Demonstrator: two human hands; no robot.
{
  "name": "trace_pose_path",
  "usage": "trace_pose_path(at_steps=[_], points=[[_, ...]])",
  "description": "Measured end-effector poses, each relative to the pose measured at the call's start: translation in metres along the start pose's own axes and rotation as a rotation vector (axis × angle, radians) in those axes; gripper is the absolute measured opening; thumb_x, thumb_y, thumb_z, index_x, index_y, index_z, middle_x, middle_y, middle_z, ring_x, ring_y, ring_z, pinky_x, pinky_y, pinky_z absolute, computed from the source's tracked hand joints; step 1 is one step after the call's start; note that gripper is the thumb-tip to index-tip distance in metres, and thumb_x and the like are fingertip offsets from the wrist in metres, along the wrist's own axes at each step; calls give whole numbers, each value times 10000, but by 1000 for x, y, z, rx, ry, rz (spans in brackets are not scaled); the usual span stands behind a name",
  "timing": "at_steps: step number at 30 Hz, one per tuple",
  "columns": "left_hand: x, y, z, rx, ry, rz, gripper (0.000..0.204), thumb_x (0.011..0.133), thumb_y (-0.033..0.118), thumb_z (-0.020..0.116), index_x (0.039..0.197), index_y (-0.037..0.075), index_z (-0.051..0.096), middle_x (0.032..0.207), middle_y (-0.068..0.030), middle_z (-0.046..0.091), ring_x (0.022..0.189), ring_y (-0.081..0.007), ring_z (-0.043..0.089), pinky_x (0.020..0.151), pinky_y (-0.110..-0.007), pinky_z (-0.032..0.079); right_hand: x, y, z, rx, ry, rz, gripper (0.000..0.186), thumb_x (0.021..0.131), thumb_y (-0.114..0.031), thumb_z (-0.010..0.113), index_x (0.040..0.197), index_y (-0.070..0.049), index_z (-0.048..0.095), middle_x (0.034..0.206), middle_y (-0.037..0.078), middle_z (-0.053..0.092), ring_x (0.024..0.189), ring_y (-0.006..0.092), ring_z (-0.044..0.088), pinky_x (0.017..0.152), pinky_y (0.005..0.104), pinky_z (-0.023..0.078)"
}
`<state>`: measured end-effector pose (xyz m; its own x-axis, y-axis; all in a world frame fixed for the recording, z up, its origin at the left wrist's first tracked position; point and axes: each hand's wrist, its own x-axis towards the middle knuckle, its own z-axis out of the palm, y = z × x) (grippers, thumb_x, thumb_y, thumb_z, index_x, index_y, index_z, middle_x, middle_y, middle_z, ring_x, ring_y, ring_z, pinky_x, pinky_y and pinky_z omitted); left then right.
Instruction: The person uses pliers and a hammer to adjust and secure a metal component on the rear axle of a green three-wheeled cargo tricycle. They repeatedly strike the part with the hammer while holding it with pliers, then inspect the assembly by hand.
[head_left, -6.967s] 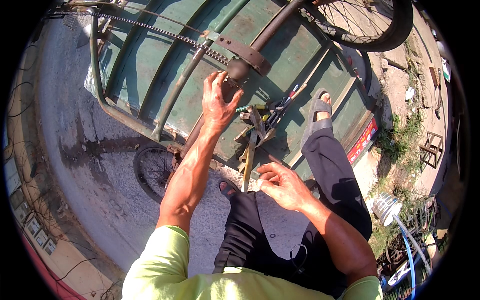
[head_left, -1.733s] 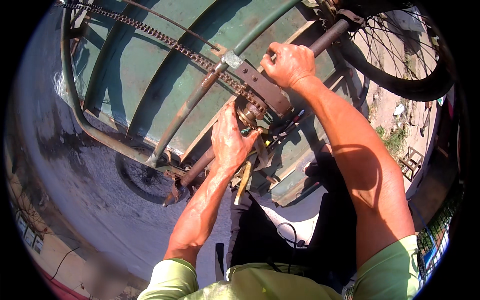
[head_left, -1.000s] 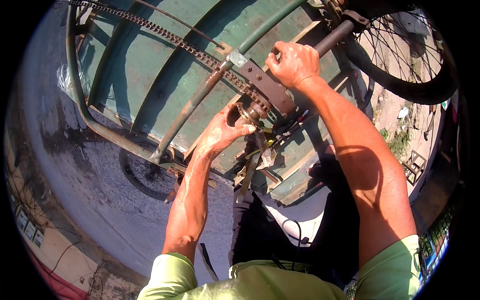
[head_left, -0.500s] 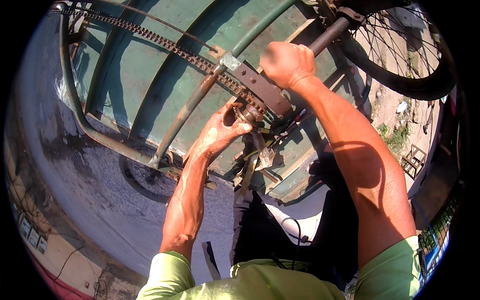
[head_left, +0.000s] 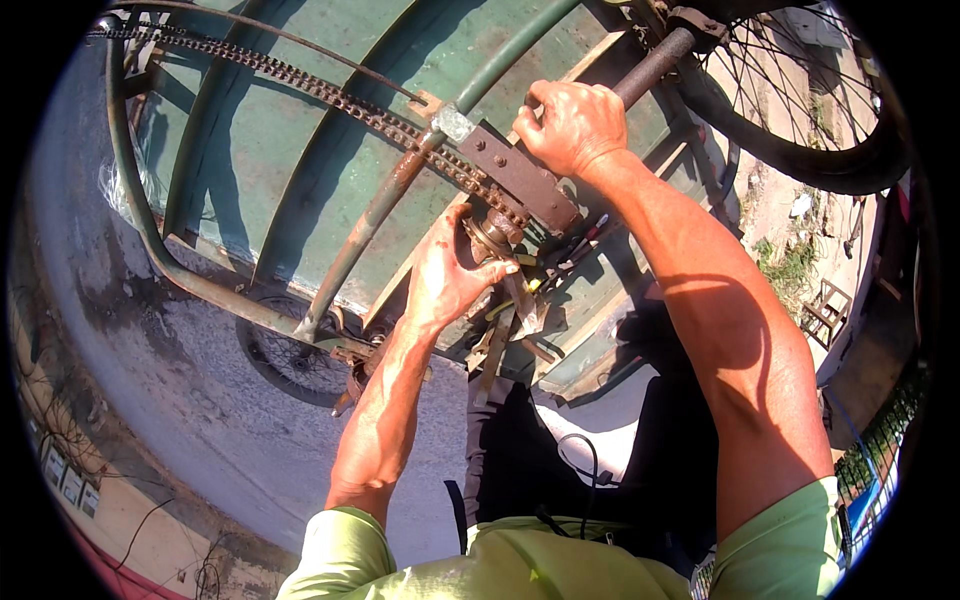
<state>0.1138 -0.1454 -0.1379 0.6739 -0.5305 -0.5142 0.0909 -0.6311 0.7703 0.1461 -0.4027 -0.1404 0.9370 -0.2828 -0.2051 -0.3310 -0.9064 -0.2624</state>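
Observation:
My right hand point(head_left: 575, 130) is closed in a fist around the thick rusty axle tube point(head_left: 655, 68) that runs to the spoked wheel. Just below it, a brown bolted metal bracket point(head_left: 515, 175) sits on the green frame tube. With thumb and fingers curved around its side, my left hand point(head_left: 445, 275) grips a round metal hub point(head_left: 492, 235) under the bracket. The palm hides part of the hub. A rusty chain point(head_left: 330, 95) stretches from the upper left down to the sprocket beside that hub.
A green panel with curved ribs point(head_left: 300, 180) lies behind the frame tubes point(head_left: 375, 205). Several tools point(head_left: 500, 340) rest below the hub, near my dark trousers. A spoked wheel with a black tyre point(head_left: 800, 160) is at upper right. Another wheel point(head_left: 285, 350) shows at lower left.
My left hand has shifted a little to the right and turned around the hub, its thumb now lower. My right fist stays on the tube, nearly unmoved. The view has shifted slightly.

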Motion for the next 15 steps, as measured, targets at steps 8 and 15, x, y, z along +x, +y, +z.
trace_pose_path(at_steps=[8,15], points=[[-10,2,18,132,182,122,1018,652,302,994,1460,-29,470,1357,-246,631,1258,-383,633,1066,-446,512,0,3,4,-11,54,-43,260,846,-381,652,833,-131,722,761,96,727,782,335,719,726,469,553],[-17,2,26,220,263,217,990,658,251,986,1443,-51,465,1325,-251,619,1225,-407,626,1044,-450,513,-1,0,2,-8,40,-23,271,846,-377,637,825,-123,731,782,84,738,813,317,720,772,452,548]])
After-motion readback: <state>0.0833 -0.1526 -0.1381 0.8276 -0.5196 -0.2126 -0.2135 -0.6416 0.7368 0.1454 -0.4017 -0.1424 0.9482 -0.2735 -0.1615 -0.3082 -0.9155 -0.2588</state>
